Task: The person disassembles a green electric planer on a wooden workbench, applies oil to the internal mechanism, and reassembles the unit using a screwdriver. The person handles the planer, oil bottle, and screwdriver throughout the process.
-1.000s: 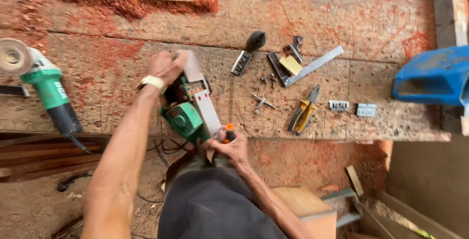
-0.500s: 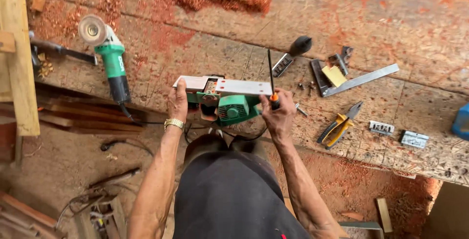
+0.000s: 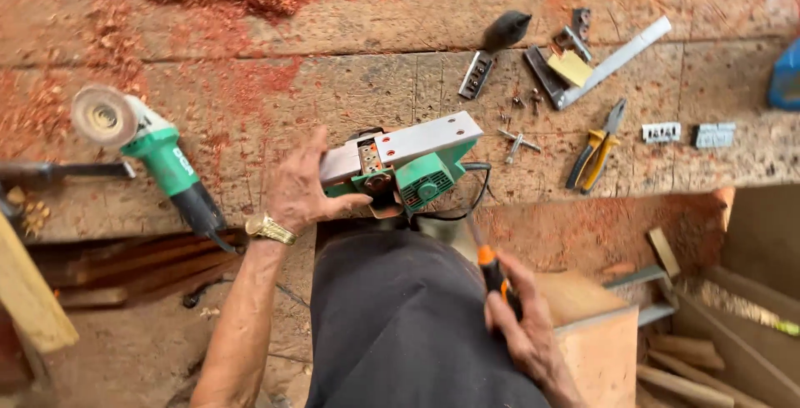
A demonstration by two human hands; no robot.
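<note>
While the green electric planer is gripped sole-up by the left hand at the bench's near edge, an orange-handled screwdriver, withdrawn from it since a moment ago, is clasped low by the right hand. An angle grinder lies leftward, pliers rightward.

Soft even daylight, slight edge blur

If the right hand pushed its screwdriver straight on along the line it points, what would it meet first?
The right hand aims the orange-handled screwdriver up and slightly left. Its tip would probably reach the underside of the green electric planer, held by the left hand; depth is unclear.
</note>
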